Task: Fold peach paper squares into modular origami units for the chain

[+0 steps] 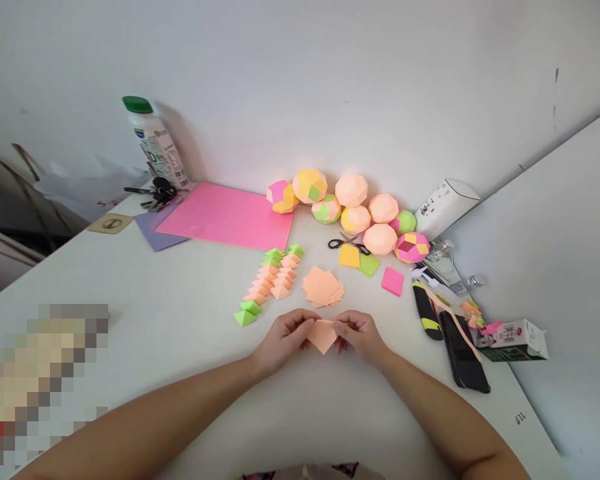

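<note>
Between my two hands is a small peach paper sheet (323,337), one corner pointing down toward me and its upper edge level. My left hand (286,335) pinches its left side between thumb and fingers. On the right side, my right hand (361,335) grips it the same way. Just beyond lies a fanned stack of peach paper squares (322,287). To its left, two rows of folded paper pieces (263,283) in peach and green overlap one another. Yellow sticky notes (349,256), green notes (369,265) and pink notes (393,281) lie farther right.
Several faceted paper balls (351,191) rest along the wall, with black scissors (349,244) before them. A pink sheet (230,217), keys (160,193) and a bottle (157,147) are left. A cutter (427,310), phone (463,353) and milk carton (515,340) line the right edge.
</note>
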Motion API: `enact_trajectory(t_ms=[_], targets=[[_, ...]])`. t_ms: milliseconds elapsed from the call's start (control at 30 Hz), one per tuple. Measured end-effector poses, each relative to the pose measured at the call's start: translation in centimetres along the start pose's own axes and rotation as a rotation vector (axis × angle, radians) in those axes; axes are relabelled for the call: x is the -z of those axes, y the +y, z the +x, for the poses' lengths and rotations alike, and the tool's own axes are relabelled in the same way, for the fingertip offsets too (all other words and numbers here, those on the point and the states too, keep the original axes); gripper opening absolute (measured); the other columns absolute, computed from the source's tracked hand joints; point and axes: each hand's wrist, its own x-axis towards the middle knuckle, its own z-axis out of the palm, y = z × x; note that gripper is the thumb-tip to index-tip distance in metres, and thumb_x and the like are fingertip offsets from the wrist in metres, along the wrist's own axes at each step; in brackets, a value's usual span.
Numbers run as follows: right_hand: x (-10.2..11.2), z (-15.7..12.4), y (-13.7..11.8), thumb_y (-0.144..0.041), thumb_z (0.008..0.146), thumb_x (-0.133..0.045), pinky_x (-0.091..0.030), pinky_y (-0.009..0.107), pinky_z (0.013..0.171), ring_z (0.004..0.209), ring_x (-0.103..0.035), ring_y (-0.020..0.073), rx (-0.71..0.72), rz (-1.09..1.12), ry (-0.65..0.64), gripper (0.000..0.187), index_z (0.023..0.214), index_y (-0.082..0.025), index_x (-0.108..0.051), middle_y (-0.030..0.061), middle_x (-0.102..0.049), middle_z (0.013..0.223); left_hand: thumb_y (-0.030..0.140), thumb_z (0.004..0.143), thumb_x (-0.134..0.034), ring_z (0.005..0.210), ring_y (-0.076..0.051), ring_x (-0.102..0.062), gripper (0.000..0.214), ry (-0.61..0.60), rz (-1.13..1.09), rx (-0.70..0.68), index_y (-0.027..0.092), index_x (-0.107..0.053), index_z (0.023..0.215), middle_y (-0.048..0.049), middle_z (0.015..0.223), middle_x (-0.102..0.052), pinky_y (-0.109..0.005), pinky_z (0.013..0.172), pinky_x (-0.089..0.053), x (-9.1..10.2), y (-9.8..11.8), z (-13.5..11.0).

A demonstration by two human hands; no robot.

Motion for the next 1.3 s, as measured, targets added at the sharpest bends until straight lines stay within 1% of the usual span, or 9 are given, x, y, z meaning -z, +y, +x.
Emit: enact_trajectory(t_ms=[133,267,433,600,767,900,1000,1133,1300], targets=[[-0.3,-0.2,-0.1,-0.036,0.077,-0.064,-0.043,0.021,0.042,0.043,-0.057,0.01,0.021,-0.065,-0.013,0.023,0.075,-0.013,-0.065,-0.0006,-0.061,0.053,0.035,0.081,-0.053,0.068,-0.014,-0.056,0.02,-0.071,0.094,-0.04,0.015,-0.058,0.083,-0.0037,0.077,-0.062,-0.025,0.061,-0.044,-0.3,0.0,-0.2],[-0.5,-0.3,0.0,-0.034,0.077,-0.064,-0.045,0.021,0.044,0.046,-0.058,0.0104,0.057,-0.111,-0.036,0.02,0.074,-0.014,-0.066,0.0003,-0.062,0.057,0.032,0.08,-0.052,0.054,-0.009,-0.043,0.019,-0.013,0.242,-0.047,0.015,-0.055,0.072,0.0021,0.06,-0.051,-0.021,0.05,-0.034,-0.5,-0.5,-0.1],[-0.7,-0.3,0.1,-0.031,0.078,-0.063,-0.046,0.021,0.045,0.047,-0.058,0.0097,0.1,-0.126,-0.077,0.018,0.074,-0.014,-0.067,0.0002,-0.062,0.059,0.027,0.077,-0.052,0.051,-0.008,-0.034,0.016,0.011,0.31,-0.075,0.016,-0.052,0.066,0.0051,0.055,-0.041,-0.02,0.048,-0.029,-0.6,-0.6,-0.1],[-0.5,-0.4,0.1,-0.031,0.078,-0.063,-0.045,0.021,0.043,0.045,-0.057,0.0098,0.088,-0.097,-0.063,0.019,0.071,-0.014,-0.066,-0.0003,-0.06,0.056,0.021,0.073,-0.051,0.057,-0.009,-0.042,0.011,0.037,0.239,-0.08,0.016,-0.05,0.063,0.0021,0.061,-0.049,-0.022,0.054,-0.035,-0.4,-0.2,-0.2],[0.0,-0.3,0.4,-0.032,0.077,-0.064,-0.043,0.021,0.04,0.041,-0.055,0.0099,0.073,-0.028,-0.01,0.02,0.068,-0.015,-0.063,-0.0019,-0.056,0.051,0.023,0.075,-0.049,0.052,-0.008,-0.037,0.013,0.113,0.097,-0.071,0.017,-0.046,0.064,0.0047,0.059,-0.042,-0.02,0.05,-0.032,-0.1,0.0,-0.2],[-0.2,-0.3,0.5,-0.03,0.077,-0.063,-0.045,0.022,0.044,0.045,-0.055,0.0102,0.082,-0.054,-0.037,0.018,0.068,-0.014,-0.062,-0.0006,-0.058,0.055,0.026,0.078,-0.051,0.057,-0.008,-0.041,0.009,0.027,0.11,-0.1,0.017,-0.05,0.076,0.0037,0.065,-0.046,-0.021,0.053,-0.034,-0.2,0.0,-0.2],[-0.6,-0.4,0.5,-0.029,0.077,-0.062,-0.047,0.023,0.048,0.05,-0.056,0.0105,0.089,-0.087,-0.067,0.016,0.072,-0.014,-0.062,0.0003,-0.059,0.059,0.028,0.077,-0.054,0.055,-0.009,-0.04,0.013,-0.04,0.223,-0.063,0.016,-0.052,0.073,0.0028,0.064,-0.048,-0.021,0.051,-0.033,-0.4,-0.1,-0.2],[-1.0,-0.4,0.3,-0.024,0.075,-0.061,-0.047,0.023,0.05,0.053,-0.056,0.0105,0.092,-0.114,-0.062,0.009,0.074,-0.015,-0.06,-0.0002,-0.058,0.063,0.029,0.077,-0.052,0.052,-0.008,-0.037,0.015,-0.038,0.286,-0.039,0.016,-0.052,0.07,0.0034,0.059,-0.046,-0.02,0.048,-0.03,-0.7,-0.4,-0.1],[-1.1,-0.5,0.0,-0.017,0.069,-0.059,-0.038,0.021,0.045,0.047,-0.05,0.0087,0.11,-0.214,-0.019,0.007,0.065,-0.016,-0.053,-0.0031,-0.052,0.055,0.022,0.073,-0.052,0.053,-0.008,-0.036,0.009,-0.031,0.339,-0.072,0.016,-0.051,0.066,0.0036,0.059,-0.044,-0.02,0.049,-0.031,-0.7,-0.5,-0.1]])
